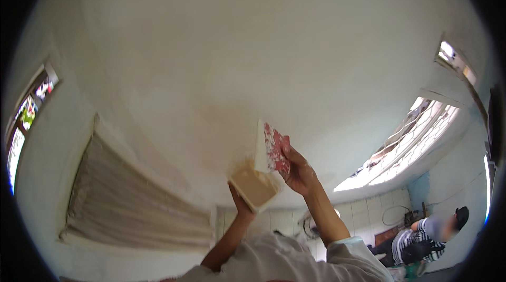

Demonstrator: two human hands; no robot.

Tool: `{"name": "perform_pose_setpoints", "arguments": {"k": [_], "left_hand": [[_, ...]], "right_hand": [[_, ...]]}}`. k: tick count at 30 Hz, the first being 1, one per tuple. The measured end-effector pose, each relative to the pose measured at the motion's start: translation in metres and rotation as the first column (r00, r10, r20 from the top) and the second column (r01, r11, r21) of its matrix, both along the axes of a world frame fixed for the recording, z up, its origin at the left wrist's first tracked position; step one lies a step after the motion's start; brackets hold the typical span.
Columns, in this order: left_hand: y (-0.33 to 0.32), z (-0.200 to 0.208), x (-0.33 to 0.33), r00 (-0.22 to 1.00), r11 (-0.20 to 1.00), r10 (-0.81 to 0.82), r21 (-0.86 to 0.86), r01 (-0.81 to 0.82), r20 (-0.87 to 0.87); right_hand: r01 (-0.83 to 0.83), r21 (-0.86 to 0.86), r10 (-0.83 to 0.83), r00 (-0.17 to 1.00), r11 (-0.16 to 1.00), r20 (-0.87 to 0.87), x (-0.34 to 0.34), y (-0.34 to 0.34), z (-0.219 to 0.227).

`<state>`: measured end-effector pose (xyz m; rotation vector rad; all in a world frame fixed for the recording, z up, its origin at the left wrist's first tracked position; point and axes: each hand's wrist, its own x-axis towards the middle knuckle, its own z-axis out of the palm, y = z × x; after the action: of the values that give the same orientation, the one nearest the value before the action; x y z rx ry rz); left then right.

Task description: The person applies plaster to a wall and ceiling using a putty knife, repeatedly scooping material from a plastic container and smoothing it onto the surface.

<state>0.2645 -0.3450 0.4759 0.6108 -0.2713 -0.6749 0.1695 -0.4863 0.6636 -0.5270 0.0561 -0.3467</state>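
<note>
My right hand (298, 172) is closed around a wide putty scraper, its red part (275, 150) smeared with white and its pale blade edge turned left. Lower and to the left, my left hand (241, 202) grips the side of a rectangular tray (257, 210). Beige, putty-like paste (255, 187) shows inside the tray and around its far edge. The scraper's lower corner is close to the tray's far rim; whether they touch, I cannot tell. Beyond both hands spreads a pale plastered surface (211, 60) with a faint brownish patch.
A grey-brown curtain (137, 203) hangs at the left, with a window (26, 116) beyond it. Window openings with bars (406, 145) are at the right. At the lower right is another person in a striped top and dark cap (416, 240), near a tiled wall (363, 213).
</note>
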Motion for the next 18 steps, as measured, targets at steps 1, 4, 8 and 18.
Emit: {"name": "perform_pose_setpoints", "arguments": {"k": [1, 4, 8, 18], "left_hand": [[-0.009, 0.009, -0.001, 0.997, 1.0, -0.002, -0.031, -0.001, -0.075], [-0.022, 0.007, 0.007, 0.974, 0.989, -0.088, -0.135, 0.06, -0.21], [-0.028, 0.03, 0.009, 0.951, 0.955, -0.224, -0.244, 0.17, -0.212], [0.014, 0.016, 0.013, 0.946, 0.981, -0.082, -0.191, 0.023, -0.312]], "right_hand": [[0.105, -0.093, -0.112, 0.991, 0.99, -0.073, 0.0, -0.004, 0.016], [0.167, -0.369, -0.129, 0.984, 0.914, 0.124, 0.004, -0.042, 0.054], [0.419, -0.637, -0.267, 0.907, 0.647, 0.325, 0.013, -0.101, 0.134], [0.476, -0.17, -0.119, 0.135, -0.863, 0.984, 0.124, -0.092, 0.458]]}}
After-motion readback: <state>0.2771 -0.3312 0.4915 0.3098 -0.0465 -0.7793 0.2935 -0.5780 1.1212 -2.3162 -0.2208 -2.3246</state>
